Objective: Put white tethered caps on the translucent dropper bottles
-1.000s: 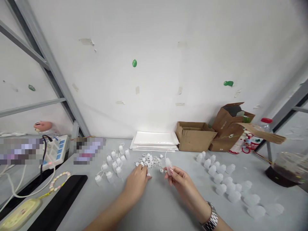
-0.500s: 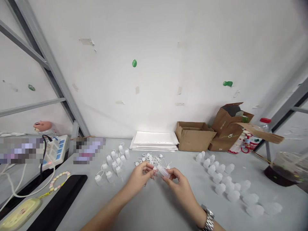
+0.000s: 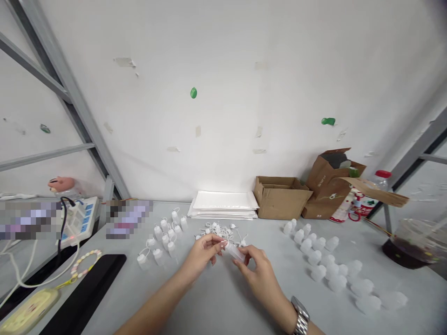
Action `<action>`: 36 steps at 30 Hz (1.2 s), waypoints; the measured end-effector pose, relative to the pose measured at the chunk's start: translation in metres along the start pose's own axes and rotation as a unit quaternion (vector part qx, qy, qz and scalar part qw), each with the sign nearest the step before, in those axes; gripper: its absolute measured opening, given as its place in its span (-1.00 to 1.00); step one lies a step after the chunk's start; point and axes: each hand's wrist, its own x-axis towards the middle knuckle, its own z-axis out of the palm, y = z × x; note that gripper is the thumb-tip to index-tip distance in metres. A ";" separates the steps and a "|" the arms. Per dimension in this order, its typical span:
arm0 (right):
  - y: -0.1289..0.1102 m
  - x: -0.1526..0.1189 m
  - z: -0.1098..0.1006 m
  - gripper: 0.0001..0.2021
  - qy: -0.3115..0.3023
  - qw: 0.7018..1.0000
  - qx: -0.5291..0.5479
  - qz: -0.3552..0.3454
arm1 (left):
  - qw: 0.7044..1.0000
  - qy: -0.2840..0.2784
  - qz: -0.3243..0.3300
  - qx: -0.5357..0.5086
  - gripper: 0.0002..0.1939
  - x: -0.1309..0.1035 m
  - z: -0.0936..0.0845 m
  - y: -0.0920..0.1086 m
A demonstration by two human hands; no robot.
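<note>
Between my hands a small translucent plastic bottle [image 3: 235, 252] lies tilted, its neck end toward the left. My right hand [image 3: 257, 266] grips the body of that bottle with thumb and fingers. At the neck end, my left hand [image 3: 206, 251] pinches a small white cap [image 3: 225, 243], which appears to touch the bottle's mouth; my fingers partly hide it. Just beyond lies a pile of loose white caps with loop straps [image 3: 218, 229]. Several capped bottles [image 3: 158, 255] stand upright to the left. Several translucent bottles without straps [image 3: 317, 273] stand in rows on the right.
A stack of white envelopes [image 3: 223, 204], an open cardboard box [image 3: 282, 202] and a brown paper bag [image 3: 319, 195] line the wall. On the right is a cup of dark drink [image 3: 405, 251]. A black pad [image 3: 89, 298], cables and a power strip [image 3: 84, 218] occupy the left.
The cap and the bottle's neck have come together, with the bottle shifted slightly left and down. My left hand's fingers have closed in around the neck end. The view has shifted slightly.
</note>
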 end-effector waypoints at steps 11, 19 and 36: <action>-0.006 -0.003 0.004 -0.80 0.105 0.911 -0.281 -0.281 | 0.996 0.022 -0.052 -0.070 -0.73 -0.004 0.006 -0.009; 0.001 -0.007 0.004 -0.71 0.069 0.886 -0.313 -0.336 | 0.998 -0.005 -0.029 -0.049 -0.75 -0.002 0.003 -0.011; -0.005 -0.002 0.003 -0.88 0.024 0.996 -0.012 -0.089 | 0.992 0.046 -0.011 -0.120 -0.77 -0.005 0.012 -0.013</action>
